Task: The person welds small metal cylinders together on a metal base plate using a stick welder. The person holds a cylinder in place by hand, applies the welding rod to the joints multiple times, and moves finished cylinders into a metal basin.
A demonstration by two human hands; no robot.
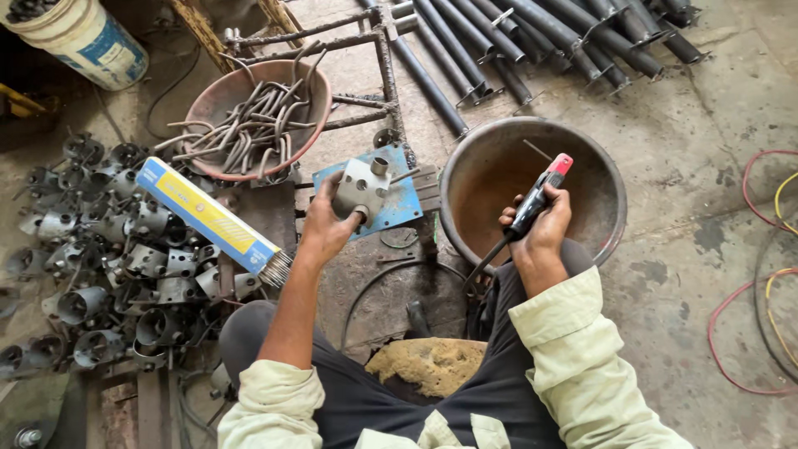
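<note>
My left hand (326,224) grips a grey metal bracket (362,185) with holes and a short tube on top, resting it on a blue steel plate (397,204). My right hand (539,223) is closed around a black welding electrode holder (540,189) with a red tip, held above a large rusty metal bowl (611,204). A thin rod sticks out past the red tip over the bowl. A black cable runs down from the holder toward my lap.
A pile of grey tube-and-bracket parts (108,249) lies at left, with a blue and yellow box of welding rods (209,218) on it. A shallow pan of bent rods (258,116), dark pipes (540,37), a white bucket (79,37), and red and yellow cables (765,274) surround me.
</note>
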